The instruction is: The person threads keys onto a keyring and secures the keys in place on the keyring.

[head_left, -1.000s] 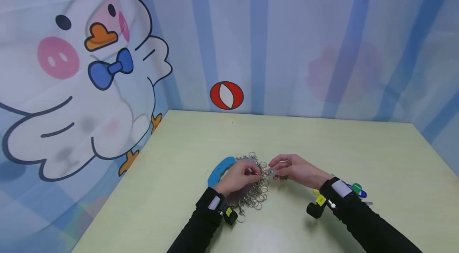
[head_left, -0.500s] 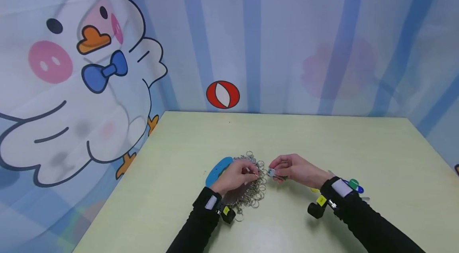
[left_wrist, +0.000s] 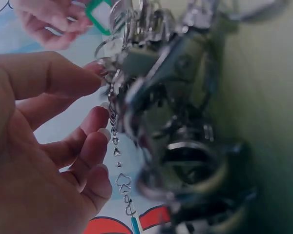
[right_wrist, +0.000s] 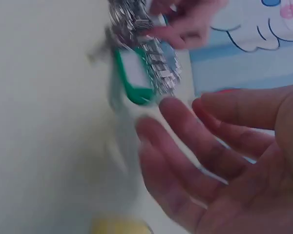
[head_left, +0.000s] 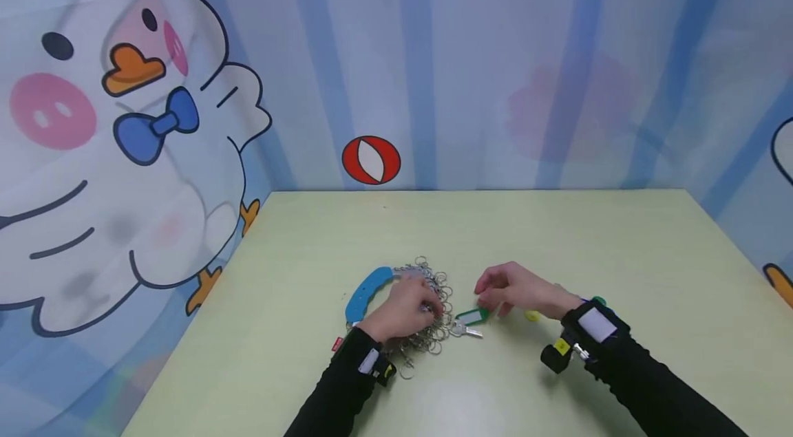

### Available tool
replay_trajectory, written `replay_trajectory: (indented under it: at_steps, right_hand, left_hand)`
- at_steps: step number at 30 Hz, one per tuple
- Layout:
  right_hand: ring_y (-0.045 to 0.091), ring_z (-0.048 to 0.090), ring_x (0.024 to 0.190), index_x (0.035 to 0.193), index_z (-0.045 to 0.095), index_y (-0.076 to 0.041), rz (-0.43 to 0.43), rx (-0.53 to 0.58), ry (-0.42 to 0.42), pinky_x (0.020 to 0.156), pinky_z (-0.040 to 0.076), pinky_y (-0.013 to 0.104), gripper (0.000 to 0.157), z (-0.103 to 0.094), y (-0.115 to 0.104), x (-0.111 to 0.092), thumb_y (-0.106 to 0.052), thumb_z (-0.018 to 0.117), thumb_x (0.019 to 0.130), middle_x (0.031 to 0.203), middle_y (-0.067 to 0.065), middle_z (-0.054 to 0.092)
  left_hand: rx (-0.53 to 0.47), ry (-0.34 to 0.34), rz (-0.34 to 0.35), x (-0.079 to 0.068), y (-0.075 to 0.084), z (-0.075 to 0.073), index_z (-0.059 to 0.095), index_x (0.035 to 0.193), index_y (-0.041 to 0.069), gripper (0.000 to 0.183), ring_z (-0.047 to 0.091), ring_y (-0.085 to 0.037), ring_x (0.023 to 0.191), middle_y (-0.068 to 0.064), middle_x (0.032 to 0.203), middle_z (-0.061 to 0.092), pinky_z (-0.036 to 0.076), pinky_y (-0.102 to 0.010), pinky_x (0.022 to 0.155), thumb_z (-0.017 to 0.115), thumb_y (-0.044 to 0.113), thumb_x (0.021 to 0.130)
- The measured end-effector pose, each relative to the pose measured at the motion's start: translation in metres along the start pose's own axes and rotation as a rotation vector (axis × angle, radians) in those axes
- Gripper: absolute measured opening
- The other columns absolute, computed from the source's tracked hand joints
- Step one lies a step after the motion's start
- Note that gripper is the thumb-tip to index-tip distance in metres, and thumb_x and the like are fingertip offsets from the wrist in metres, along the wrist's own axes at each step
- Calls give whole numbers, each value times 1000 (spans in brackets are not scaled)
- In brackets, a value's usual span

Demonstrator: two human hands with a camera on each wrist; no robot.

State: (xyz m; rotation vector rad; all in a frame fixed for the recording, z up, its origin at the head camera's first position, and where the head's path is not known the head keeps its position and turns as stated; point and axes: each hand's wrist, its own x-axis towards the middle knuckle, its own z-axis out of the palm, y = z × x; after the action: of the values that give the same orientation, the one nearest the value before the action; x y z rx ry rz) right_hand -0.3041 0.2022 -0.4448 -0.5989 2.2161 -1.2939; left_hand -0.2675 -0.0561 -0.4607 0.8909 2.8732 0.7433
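Pale table (head_left: 557,230) against a cartoon duck backdrop (head_left: 471,79). Bunch of metal rings (left_wrist: 116,83) on the near part of the table, a curved blue handle (head_left: 369,292) at its left side. Green tag (head_left: 473,316) and silver key (head_left: 467,331) lie at the right edge of the bunch, between the hands; whether both are linked to a ring cannot be made out. Left hand (head_left: 404,306): thumb and forefinger pinched together at the metal, remaining fingers loosely bent; the exact ring in the pinch is not clear. Right hand (head_left: 523,289): fingers apart, gripping nothing, tips near the green tag. Yellow item (head_left: 532,316) partly visible by the right wrist. Handling notes: the step in hand looks like sorting the tag and key at the bunch. Left pinch best held firm on one ring, so the pile does not drag along. Right fingertips should take the tag by its flat sides, away from the crowded metal. Likely fault: neighbouring rings snagging the key; a slow sideways draw would probably show any link early.
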Motion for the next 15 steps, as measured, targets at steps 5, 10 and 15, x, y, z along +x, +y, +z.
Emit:
replay_trajectory:
  at_steps: [5,10,15]
  right_hand:
    - [17,54,68,90,66,1,55,-447,249,59,44,27,10,-23,4,-17,-9,61,90,79,8,64]
    - [16,43,56,75,58,-4,210,-646,287,51,30,27,35,-22,19,-31,-35,72,84,63,1,47]
    - [16,45,60,93,55,-3,199,-609,291,54,31,26,37,-20,25,-27,-33,75,82,68,3,51]
  left_hand:
    - [-55,41,-31,-1,1,-4,76,89,11,16,43,-16,90,-1,88,57,32,-31,84,63,3,83]
    - [-36,84,-52,9,0,-6,73,91,10,16,47,-15,84,-3,87,62,35,-29,82,63,1,83]
    - [42,48,-54,27,4,-7,73,92,13,12,46,-14,83,-1,86,62,36,-26,78,68,6,84]
